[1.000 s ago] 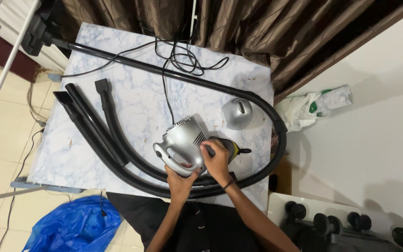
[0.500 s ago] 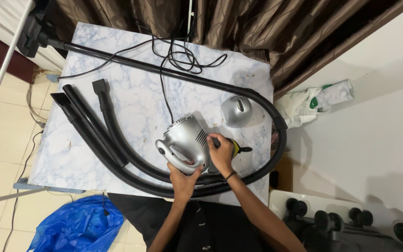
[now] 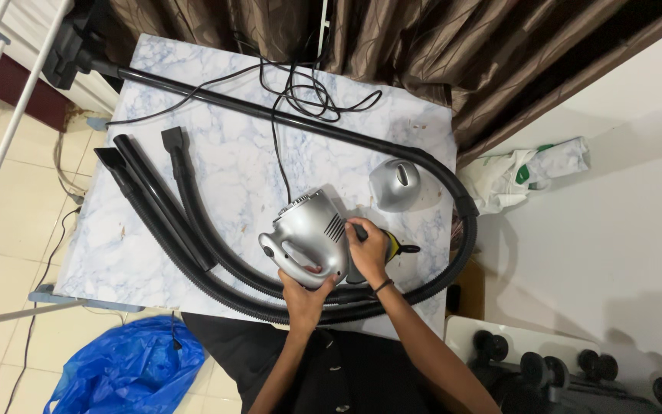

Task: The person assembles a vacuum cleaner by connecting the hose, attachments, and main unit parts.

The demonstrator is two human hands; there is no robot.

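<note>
Now both hands are closing in on the silver vacuum body

Sitting near the front edge of the marble table [image 3: 193, 176], the silver vacuum body [image 3: 308, 234] is being held by both hands. The left hand [image 3: 304, 295] is curling its fingers around the handle loop at the near side of the body, closed on it. The right hand [image 3: 369, 257] is pressing against the right end of the body, fingers bent and covering the black and yellow part [image 3: 396, 247] there; how firmly it is gripping cannot be told.

Compared with a second ago, the right hand is sitting higher and closer against the body's vented side, where before it was lying lower over the black and yellow part. The body itself is showing barely any shift, and the left hand is keeping the same hold on the handle.

Around the body, the black ribbed hose [image 3: 453, 253] is looping along the table's front and right edges. A silver cap [image 3: 396, 184] is lying just beyond the right hand, apart from the body. Two black nozzles [image 3: 155, 195] are lying to the left, and a blue bag [image 3: 128, 368] is sitting on the floor.
</note>
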